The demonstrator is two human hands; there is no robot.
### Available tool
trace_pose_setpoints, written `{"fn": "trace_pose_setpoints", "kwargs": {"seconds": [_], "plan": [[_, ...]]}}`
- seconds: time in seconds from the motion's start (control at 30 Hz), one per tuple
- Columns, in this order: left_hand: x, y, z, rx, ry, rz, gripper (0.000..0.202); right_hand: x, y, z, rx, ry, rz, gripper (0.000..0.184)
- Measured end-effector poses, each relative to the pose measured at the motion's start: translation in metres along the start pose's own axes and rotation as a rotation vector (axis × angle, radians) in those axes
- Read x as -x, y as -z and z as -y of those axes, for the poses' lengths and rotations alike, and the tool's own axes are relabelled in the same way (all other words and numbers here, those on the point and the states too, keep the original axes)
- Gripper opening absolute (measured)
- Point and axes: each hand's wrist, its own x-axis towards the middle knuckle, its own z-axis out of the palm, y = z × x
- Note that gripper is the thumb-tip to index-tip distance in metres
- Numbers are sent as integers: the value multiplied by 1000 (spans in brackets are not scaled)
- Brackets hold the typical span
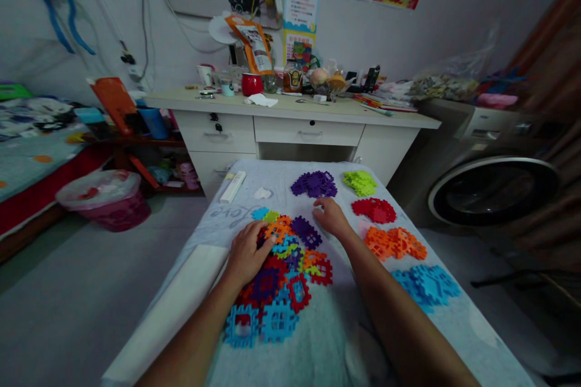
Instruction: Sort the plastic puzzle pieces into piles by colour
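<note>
A mixed heap of flat plastic interlocking building pieces (265,281) in several colours lies in the middle of the table. My left hand (249,252) rests on its left side, thumb apart from the fingers, touching the heap beside an orange piece (279,227). Some of its fingertips are hidden among the pieces. My right hand (331,216) hovers just below a purple pile (314,184), fingers slightly curled and apart, with nothing visible in them. A single purple piece (306,232) lies between my hands, at the heap's edge.
Sorted piles run down the right side: lime green (360,182), red (374,210), orange (394,243) and blue (426,286). A white box (233,187) lies at the far left of the cloth-covered table (327,338). Behind stands a cluttered white desk (290,110); a washing machine (481,163) is right.
</note>
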Motion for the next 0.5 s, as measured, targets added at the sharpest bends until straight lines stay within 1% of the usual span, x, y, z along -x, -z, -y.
{"fn": "trace_pose_setpoints", "kwargs": {"seconds": [0.07,0.13,0.2,0.3,0.37,0.5], "plan": [[0,0,0,-1,-2,-1,39,16,7,6,9,-1,118,27],[0,0,0,0,-2,-4,39,30,14,12,4,9,199,36],[-1,0,-1,1,-1,-5,38,42,17,16,13,25,241,46],[-1,1,-1,-2,-2,0,38,54,15,19,56,56,251,61],[-1,1,-1,-4,-6,8,38,58,11,19,68,70,237,59],[-1,1,0,-3,0,10,39,60,4,17,-35,74,172,39]]}}
